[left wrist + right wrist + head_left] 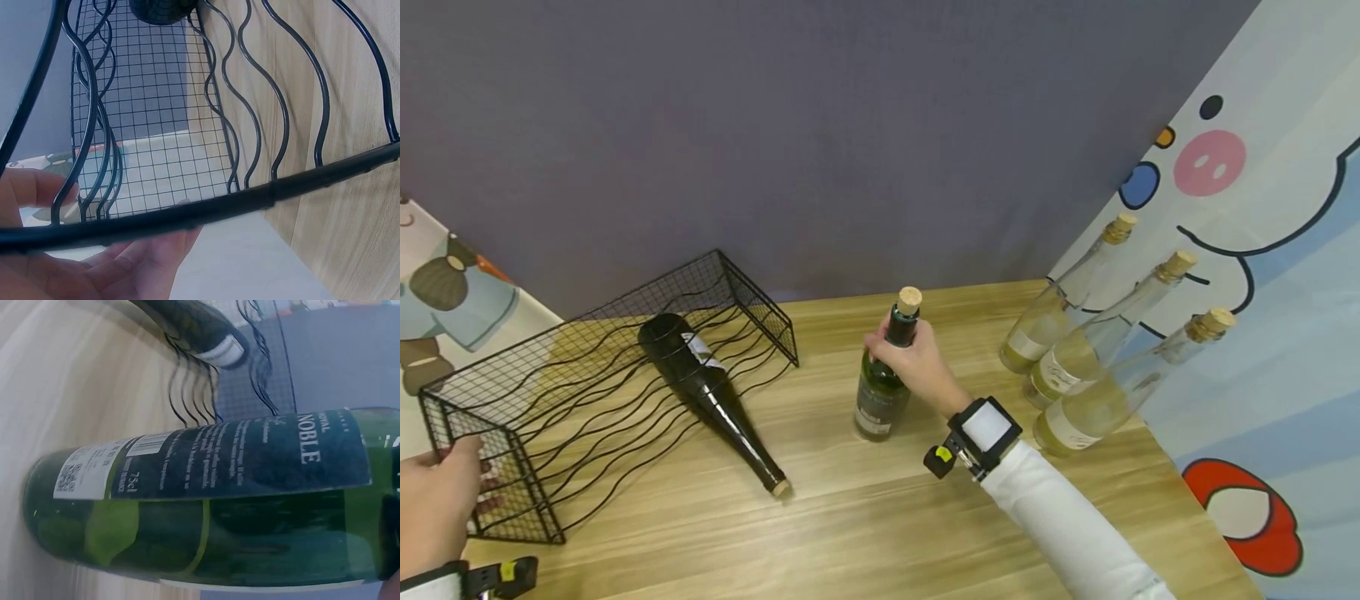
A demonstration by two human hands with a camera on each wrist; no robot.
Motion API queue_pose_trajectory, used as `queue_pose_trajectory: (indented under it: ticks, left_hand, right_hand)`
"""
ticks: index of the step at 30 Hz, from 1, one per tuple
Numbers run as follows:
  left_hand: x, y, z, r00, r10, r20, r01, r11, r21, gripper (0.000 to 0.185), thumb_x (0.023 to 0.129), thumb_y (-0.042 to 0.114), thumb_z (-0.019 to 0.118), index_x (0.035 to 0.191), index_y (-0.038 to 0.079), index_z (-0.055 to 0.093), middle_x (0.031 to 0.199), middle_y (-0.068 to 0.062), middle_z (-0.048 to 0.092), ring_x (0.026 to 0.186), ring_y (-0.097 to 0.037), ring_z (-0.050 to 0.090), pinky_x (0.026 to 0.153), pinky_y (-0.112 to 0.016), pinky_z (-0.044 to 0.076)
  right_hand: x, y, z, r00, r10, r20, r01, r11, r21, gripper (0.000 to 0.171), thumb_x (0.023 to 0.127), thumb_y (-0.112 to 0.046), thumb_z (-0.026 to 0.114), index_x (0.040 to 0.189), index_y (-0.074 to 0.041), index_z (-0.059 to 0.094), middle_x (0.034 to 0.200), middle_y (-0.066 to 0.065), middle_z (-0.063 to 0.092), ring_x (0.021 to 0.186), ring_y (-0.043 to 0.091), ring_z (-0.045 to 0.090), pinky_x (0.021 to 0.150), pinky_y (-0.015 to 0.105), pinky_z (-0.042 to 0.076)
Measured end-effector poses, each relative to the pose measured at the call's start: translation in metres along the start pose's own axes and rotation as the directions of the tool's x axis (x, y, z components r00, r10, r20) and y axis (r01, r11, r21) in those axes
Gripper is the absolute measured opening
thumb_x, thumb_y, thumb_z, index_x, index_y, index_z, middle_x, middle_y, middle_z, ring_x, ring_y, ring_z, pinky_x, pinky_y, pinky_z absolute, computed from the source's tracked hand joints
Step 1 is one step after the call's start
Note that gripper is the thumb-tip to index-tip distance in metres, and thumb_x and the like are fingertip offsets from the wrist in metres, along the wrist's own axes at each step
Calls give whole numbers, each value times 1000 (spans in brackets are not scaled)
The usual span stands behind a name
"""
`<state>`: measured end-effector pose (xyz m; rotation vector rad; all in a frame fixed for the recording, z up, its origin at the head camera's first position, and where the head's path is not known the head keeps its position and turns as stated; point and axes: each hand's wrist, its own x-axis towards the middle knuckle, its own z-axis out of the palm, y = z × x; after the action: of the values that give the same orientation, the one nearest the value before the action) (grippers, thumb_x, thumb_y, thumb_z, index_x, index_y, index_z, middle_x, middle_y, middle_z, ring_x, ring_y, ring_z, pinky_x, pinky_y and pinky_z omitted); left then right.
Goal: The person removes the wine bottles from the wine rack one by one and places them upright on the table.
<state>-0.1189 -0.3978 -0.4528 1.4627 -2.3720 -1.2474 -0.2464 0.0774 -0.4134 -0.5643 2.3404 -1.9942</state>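
A green wine bottle (880, 392) with a cork stands upright on the wooden table (865, 517). My right hand (910, 358) grips its neck just under the cork. The right wrist view shows the bottle's dark label and green body (206, 512) close up. At the left sits a black wire rack (572, 321) with a dark bottle (707, 387) lying in its wavy wires, neck toward me. My left hand (437, 500) holds the rack's near end. In the left wrist view the rim (250, 197) runs between thumb and fingers (144, 256).
Three pale corked bottles (1052, 321) (1090, 350) (1112, 400) lean at the right against a cartoon-print curtain (1262, 250). A grey wall closes the back. Bare wood lies between the rack and the green bottle and along the near edge.
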Motion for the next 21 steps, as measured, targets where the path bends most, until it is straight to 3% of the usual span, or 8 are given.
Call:
queue_pose_trajectory:
  ticks: [4, 5, 7, 11, 15, 21]
  left_hand:
    - [45, -31, 7, 1000, -9, -12, 9, 1000, -6, 68, 101, 39, 23, 153, -3, 21, 99, -23, 46, 50, -7, 43, 40, -33, 50]
    - [47, -33, 8, 1000, -12, -14, 12, 1000, -9, 68, 101, 40, 23, 153, -3, 20, 100, -24, 46, 50, -7, 43, 39, -33, 49]
    - [46, -33, 8, 1000, -11, -18, 11, 1000, -14, 68, 101, 40, 23, 154, -3, 19, 100, -25, 46, 48, -5, 41, 38, -32, 48]
    - [19, -14, 2, 999, -32, -9, 32, 999, -13, 65, 102, 35, 22, 153, -5, 18, 102, -27, 46, 48, -4, 39, 38, -28, 47]
    - [25, -18, 4, 999, -43, -26, 43, 999, 5, 63, 102, 36, 23, 152, -2, 23, 93, -17, 45, 51, -7, 41, 39, -30, 48]
    - [9, -8, 2, 999, -10, -34, 10, 1000, 5, 62, 101, 32, 23, 147, -9, 26, 93, -19, 43, 51, -6, 39, 38, -26, 45]
  right_hand:
    - [6, 3, -2, 999, -5, -36, 5, 1000, -5, 14, 89, -12, 66, 82, -3, 56, 70, -6, 63, 71, 13, 63, 76, 34, 53]
    - [7, 4, -2, 999, -10, -41, 10, 1000, -6, 15, 89, -12, 65, 82, -3, 56, 70, -6, 63, 71, 13, 63, 76, 34, 53]
    - [10, 5, -2, 999, -22, -44, 22, 1000, -3, 15, 89, -12, 65, 82, -2, 56, 69, -7, 63, 70, 13, 63, 75, 34, 54]
    - [13, 6, -4, 998, -23, -63, 23, 1000, 6, 14, 88, -10, 65, 80, -2, 56, 67, -8, 63, 68, 11, 64, 73, 31, 54]
    - [16, 6, -7, 995, -14, -95, 15, 1000, 15, 12, 88, -7, 65, 81, -3, 56, 66, -9, 63, 66, 9, 64, 72, 29, 55]
    - [22, 10, -19, 989, -30, -143, 29, 1000, -7, 11, 88, -5, 64, 82, -4, 55, 66, -10, 63, 68, 9, 64, 74, 28, 54]
